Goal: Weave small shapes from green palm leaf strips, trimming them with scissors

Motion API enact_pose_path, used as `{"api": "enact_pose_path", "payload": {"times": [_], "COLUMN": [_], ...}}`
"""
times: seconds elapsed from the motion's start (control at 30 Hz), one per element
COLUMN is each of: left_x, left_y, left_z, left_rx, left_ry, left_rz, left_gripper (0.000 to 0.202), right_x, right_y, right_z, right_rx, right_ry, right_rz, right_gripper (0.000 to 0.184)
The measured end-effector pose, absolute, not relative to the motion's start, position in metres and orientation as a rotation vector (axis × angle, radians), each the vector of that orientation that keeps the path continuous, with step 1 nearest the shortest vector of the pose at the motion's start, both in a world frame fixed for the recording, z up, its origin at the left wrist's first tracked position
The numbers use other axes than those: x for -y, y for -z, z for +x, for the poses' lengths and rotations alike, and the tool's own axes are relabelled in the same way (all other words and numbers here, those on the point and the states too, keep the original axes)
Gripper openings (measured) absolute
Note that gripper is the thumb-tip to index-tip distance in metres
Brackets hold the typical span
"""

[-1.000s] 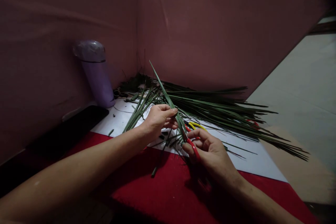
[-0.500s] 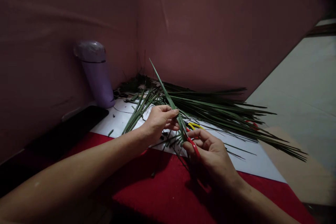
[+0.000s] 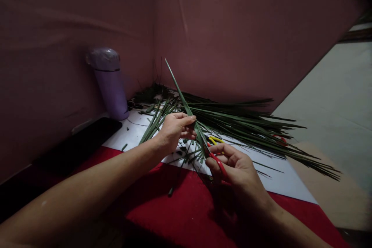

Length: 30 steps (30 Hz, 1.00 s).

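My left hand (image 3: 174, 130) pinches a long green leaf strip (image 3: 181, 95) that points up and away to the left. Just below it my right hand (image 3: 236, 168) grips red-handled scissors (image 3: 218, 163) whose blades meet the lower end of that strip. Both hands hover over a white sheet (image 3: 279, 180) lying on a red cloth (image 3: 186, 213). A big pile of long green leaves (image 3: 247, 124) fans out to the right behind my hands, and short cut pieces lie under them.
A lilac flask (image 3: 110, 83) stands at the back left by the pink wall. A yellow-handled tool (image 3: 214, 140) lies half under the leaves. A dark flat object (image 3: 78, 145) lies at the left. Pale floor shows to the right.
The held strip has tilted slightly more upright and my right hand with the scissors has shifted a little to the right.
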<state>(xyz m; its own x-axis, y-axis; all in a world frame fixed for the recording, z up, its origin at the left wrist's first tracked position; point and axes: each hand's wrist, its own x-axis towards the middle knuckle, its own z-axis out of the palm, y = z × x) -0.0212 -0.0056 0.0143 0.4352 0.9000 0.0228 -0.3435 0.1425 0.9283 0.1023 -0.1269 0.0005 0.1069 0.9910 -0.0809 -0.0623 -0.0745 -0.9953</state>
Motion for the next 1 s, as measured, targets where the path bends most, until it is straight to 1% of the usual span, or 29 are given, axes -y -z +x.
{"api": "enact_pose_path", "payload": {"times": [0.2, 0.57, 1.0], "left_x": [0.0088, 0.0118, 0.0154], "left_y": [-0.0121, -0.0104, -0.0066], "left_z": [-0.0207, -0.0186, -0.0171], "left_rx": [-0.655, -0.680, -0.672], "left_ry": [-0.978, -0.959, -0.907], "left_rz": [1.058, 1.050, 1.101], "left_gripper": [0.016, 0.016, 0.016], "right_x": [0.1290, 0.1271, 0.1260], "right_y": [0.0020, 0.0075, 0.0074], "right_z": [0.0977, 0.0992, 0.1053], "right_rx": [0.973, 0.996, 1.060], "right_ry": [-1.238, -1.229, -1.186], "right_rz": [-1.239, -1.230, -1.271], "right_gripper": [0.032, 0.031, 0.035]}}
